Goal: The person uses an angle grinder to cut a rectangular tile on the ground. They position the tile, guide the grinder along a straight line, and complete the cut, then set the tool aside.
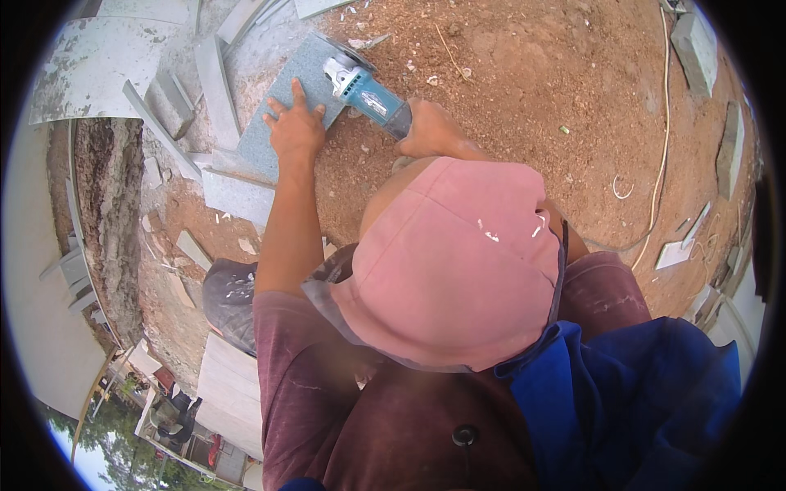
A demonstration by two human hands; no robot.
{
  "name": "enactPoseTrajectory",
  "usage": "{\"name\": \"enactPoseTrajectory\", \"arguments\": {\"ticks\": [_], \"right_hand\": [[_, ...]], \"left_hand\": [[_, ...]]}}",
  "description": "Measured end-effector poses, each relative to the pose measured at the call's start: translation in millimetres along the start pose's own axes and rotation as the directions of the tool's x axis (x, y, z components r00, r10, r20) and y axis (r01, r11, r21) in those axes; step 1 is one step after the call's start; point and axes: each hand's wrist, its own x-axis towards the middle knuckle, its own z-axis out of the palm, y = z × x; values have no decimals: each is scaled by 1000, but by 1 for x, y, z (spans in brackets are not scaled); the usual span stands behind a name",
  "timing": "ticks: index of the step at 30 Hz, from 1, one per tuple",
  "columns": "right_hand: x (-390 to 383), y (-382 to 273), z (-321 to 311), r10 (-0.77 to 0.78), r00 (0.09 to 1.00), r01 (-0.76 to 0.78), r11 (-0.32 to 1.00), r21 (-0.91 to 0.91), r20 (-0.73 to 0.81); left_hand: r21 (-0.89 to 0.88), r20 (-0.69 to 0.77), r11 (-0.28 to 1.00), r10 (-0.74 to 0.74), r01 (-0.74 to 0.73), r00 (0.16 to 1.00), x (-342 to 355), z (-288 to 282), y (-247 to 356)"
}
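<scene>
My left hand (295, 125) lies flat on a blue-grey stone slab (304, 65), its fingers spread. The slab rests on the ground at a slant. Wrapped round the rear of a teal angle grinder (372, 98) is my right hand (434, 129). The grinder's silver head is over the slab's right edge, and its disc (344, 51) meets the slab near the far corner. Whether the disc is spinning cannot be made out. Pink cloth (458, 262) hides much of my right forearm.
Several cut stone strips (217, 90) and offcuts lie left of the slab. A pale sheet (90, 69) is at the far left. Reddish loose soil (532, 82) spreads to the right, crossed by a pale cable (665, 123). Stone blocks (696, 53) stand along the right edge.
</scene>
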Motion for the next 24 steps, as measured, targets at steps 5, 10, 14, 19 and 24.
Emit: {"name": "enactPoseTrajectory", "arguments": {"ticks": [5, 10, 14, 19, 24], "right_hand": [[2, 0, 3, -8, 1000, 8, 1000, -3, -17], [4, 4, 8, -11, 1000, 11, 1000, 14, -20], [2, 5, 8, -5, 1000, 5, 1000, 2, -31], [-1, 6, 10, -1, 999, 1, 1000, -2, -33], [-2, 10, 13, 15, 999, -13, 998, 57, -35]], "left_hand": [[-7, -7, 1000, 3, -3, 1000, -1, 1, -1], [-10, -7, 1000, 7, -8, 1000, 0, 1, -2], [-12, -4, 1000, 12, -12, 1000, 0, 0, -2], [3, -4, 1000, 18, -18, 1000, -1, -2, -1], [8, -6, 1000, 21, -21, 1000, -1, -1, -2]]}}
